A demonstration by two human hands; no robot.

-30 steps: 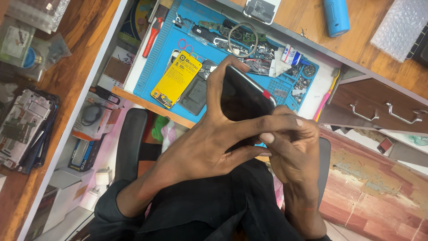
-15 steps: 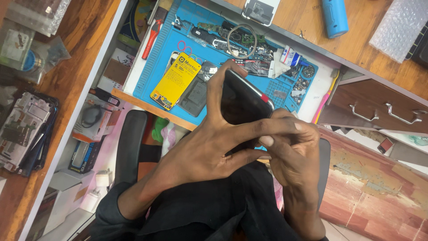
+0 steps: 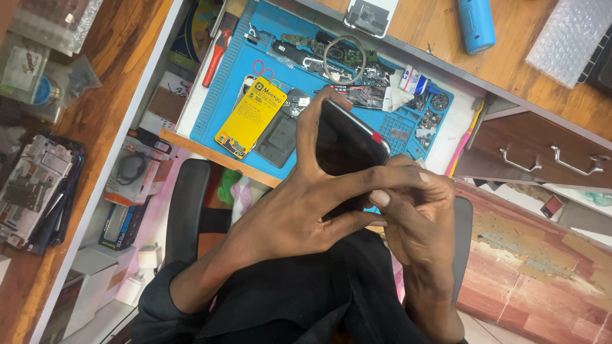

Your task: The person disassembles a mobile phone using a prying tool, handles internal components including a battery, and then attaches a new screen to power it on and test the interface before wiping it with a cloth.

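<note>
A black phone with a dark screen is held upright over my lap. My left hand wraps it from the left, thumb along its left edge and fingers stretched across its lower part. My right hand grips the phone's lower right corner from below, fingers curled against it. Beyond the phone lies a blue work mat bearing a yellow phone battery, a dark phone back and loose circuit parts.
A red-handled tool lies at the mat's left edge. A blue cylinder and bubble wrap rest on the wooden desk top. Drawers with metal handles are at right. A dismantled phone lies far left.
Both hands and the phone have stayed almost still; the phone sits slightly lower and more to the right in view than a second ago.
</note>
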